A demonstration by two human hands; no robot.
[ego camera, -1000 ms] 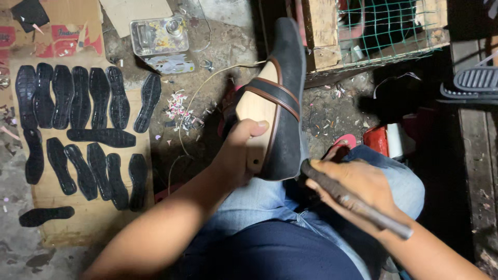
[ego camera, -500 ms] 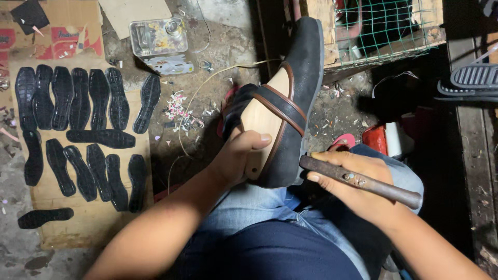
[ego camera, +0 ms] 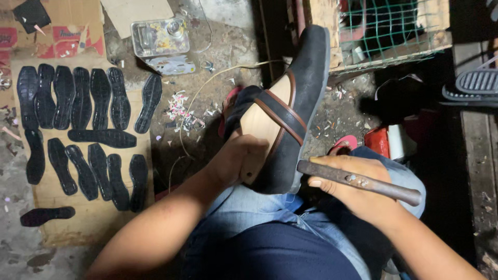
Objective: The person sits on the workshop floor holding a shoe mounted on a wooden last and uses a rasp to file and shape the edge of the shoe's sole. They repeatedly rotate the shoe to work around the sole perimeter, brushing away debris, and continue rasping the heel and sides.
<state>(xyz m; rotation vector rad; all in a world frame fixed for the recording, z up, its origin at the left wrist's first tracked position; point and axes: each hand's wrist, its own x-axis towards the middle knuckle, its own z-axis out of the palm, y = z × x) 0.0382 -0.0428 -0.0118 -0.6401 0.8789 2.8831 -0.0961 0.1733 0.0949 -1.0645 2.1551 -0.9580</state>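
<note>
A black shoe (ego camera: pixel 303 93) with brown trim sits on a wooden last, its toe pointing up and away from me. My left hand (ego camera: pixel 241 158) grips the wooden heel end of the last, just above my jeans-covered knee. My right hand (ego camera: pixel 353 189) is closed around a dark metal hammer handle (ego camera: pixel 363 182) lying almost level, its left end touching the shoe's lower right edge. The hammer's head is not visible.
Several black rubber soles (ego camera: pixel 85 116) lie in rows on cardboard (ego camera: pixel 88 228) at the left. A metal can (ego camera: pixel 160 35) stands at the top, with paper scraps (ego camera: pixel 181 109) on the dirt floor. A wooden crate with green mesh (ego camera: pixel 394 26) is top right, a black sandal (ego camera: pixel 474 85) far right.
The shoe has been rotated so its strapped side faces me. My right hand has brought the hammer handle from pointing down-right to nearly level against the shoe's edge.
</note>
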